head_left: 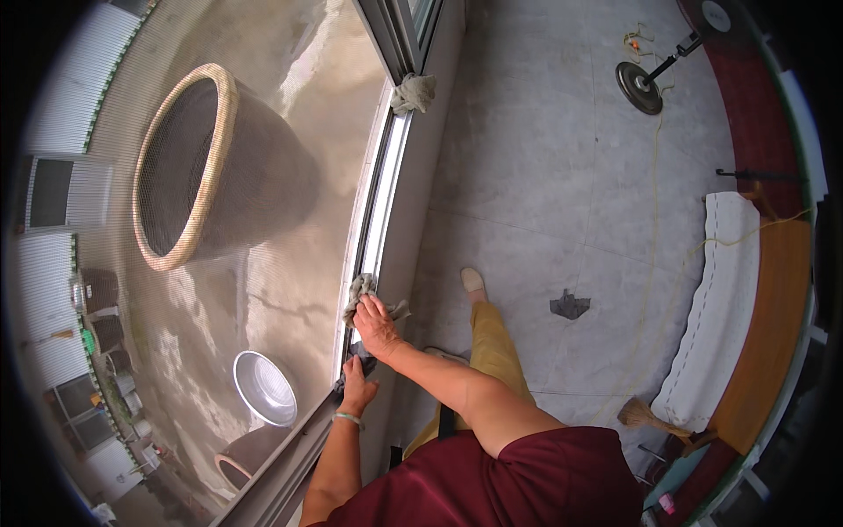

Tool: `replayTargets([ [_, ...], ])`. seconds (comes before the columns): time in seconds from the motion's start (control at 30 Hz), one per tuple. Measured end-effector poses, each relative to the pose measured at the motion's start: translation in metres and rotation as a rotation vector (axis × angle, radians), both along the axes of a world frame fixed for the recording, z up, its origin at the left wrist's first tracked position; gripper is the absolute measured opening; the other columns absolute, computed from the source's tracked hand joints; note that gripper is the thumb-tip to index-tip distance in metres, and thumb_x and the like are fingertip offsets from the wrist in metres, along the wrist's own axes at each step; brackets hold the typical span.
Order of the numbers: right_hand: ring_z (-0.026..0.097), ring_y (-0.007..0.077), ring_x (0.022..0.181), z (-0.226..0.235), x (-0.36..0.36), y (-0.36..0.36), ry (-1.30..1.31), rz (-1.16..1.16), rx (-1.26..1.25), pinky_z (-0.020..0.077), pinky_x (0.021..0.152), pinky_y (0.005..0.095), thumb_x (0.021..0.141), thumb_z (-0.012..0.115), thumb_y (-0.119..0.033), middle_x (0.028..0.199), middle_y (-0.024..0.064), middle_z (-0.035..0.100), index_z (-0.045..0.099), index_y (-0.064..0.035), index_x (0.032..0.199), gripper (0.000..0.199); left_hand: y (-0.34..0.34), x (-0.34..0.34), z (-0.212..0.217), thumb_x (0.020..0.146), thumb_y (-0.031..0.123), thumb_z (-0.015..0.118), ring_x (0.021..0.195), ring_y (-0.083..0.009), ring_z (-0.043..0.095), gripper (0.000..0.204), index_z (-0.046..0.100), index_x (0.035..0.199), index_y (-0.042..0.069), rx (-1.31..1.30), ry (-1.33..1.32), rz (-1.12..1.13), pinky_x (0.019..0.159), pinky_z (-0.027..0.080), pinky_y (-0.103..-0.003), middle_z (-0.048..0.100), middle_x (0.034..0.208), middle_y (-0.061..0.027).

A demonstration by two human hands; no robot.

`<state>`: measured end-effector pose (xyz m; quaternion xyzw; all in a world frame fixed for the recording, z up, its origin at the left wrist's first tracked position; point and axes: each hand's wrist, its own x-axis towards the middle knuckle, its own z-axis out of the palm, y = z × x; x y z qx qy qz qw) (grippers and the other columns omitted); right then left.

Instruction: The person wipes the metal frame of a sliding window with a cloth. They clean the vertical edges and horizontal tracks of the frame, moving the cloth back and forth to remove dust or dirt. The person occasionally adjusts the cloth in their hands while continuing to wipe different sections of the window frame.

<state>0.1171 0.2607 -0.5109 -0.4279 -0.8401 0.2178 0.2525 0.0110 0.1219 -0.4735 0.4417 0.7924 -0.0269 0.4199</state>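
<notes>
My right hand (376,327) presses a crumpled grey-green rag (358,288) onto the white window track (379,220), its fingers closed over the cloth. Just nearer to me, my left hand (357,388), with a pale bangle at the wrist, grips a darker grey cloth (360,354) at the same track. Part of that cloth is hidden under the fingers. Farther along the sill, a third bunched rag (413,93) lies against the foot of the window frame (399,44).
Beyond the mesh screen stand a large clay pot (263,167) and a metal basin (265,388). Indoors, a fan base (639,88) with a yellow cord stands at the far right. A dark flat scrap (570,305) lies on the floor, and a straw broom (645,416) is near the bench.
</notes>
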Motion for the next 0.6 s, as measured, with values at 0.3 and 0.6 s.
replayTargets([
  [0.3, 0.055, 0.0244, 0.097, -0.003, 0.033, 0.045, 0.053, 0.531, 0.186, 0.0375, 0.1, 0.0363, 0.074, 0.058, -0.018, 0.088, 0.004, 0.056, 0.059, -0.0113, 0.081, 0.01, -0.017, -0.009, -0.014, 0.065, 0.006, 0.079, 0.135, -0.0402, 0.033, 0.105, 0.017, 0.15, -0.006, -0.011, -0.031, -0.028, 0.115, 0.033, -0.037, 0.027, 0.144, -0.0237],
  [0.6, 0.055, 0.0259, 0.111, -0.003, 0.062, 0.135, 0.183, 0.65, 0.175, 0.0365, 0.112, 0.0409, 0.076, 0.058, -0.008, 0.1, 0.0062, 0.061, 0.06, -0.0066, 0.089, 0.013, -0.016, -0.006, -0.009, 0.066, 0.003, 0.076, 0.134, -0.042, 0.034, 0.099, 0.023, 0.149, -0.006, -0.002, -0.024, -0.032, 0.114, 0.034, -0.038, 0.027, 0.143, -0.0257],
])
